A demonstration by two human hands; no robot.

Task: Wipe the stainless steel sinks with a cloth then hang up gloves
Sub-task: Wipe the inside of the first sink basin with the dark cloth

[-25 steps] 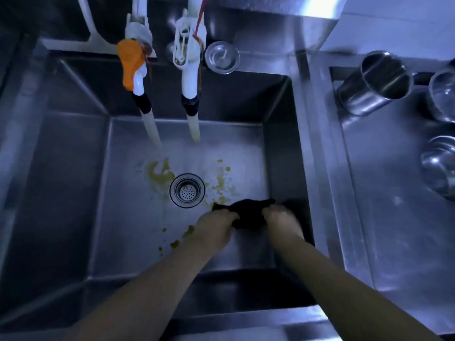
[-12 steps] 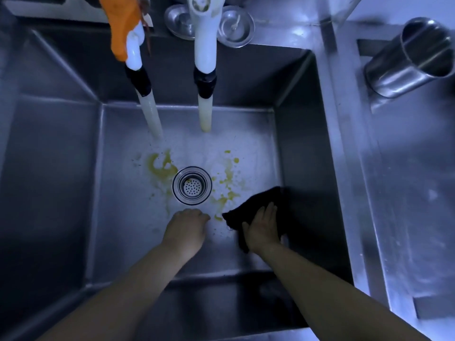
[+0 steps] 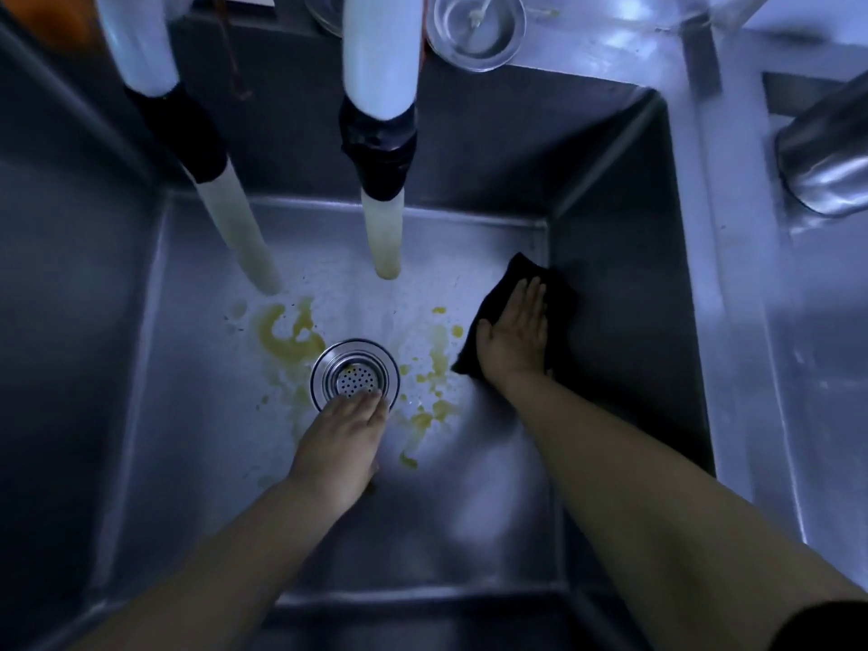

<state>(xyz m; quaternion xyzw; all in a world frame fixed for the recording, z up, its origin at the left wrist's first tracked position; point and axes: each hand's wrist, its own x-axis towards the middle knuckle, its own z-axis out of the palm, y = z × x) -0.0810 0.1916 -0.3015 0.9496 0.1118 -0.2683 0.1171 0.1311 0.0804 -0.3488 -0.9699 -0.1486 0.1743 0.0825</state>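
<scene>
A deep stainless steel sink (image 3: pixel 155 415) fills the view, its floor smeared with yellow-green residue (image 3: pixel 286 340) around the round drain strainer (image 3: pixel 354 374). A black cloth (image 3: pixel 507 279) lies flat on the sink floor in the far right corner. My right hand (image 3: pixel 514 333) presses on it with straight fingers. My left hand (image 3: pixel 340 444) rests flat on the sink floor, fingertips touching the near rim of the strainer. No gloves are in view.
Two white taps with black joints and pale hoses (image 3: pixel 239 237) (image 3: pixel 385 227) hang down over the back of the sink. A steel lid (image 3: pixel 479 28) lies on the back ledge. A steel cup (image 3: pixel 826 157) lies on the counter (image 3: pixel 798 415) to the right.
My right hand slid the cloth away from me, toward the sink's far right corner. My left hand, off the cloth since half a second ago, moved forward to the strainer's rim. The camera moved closer.
</scene>
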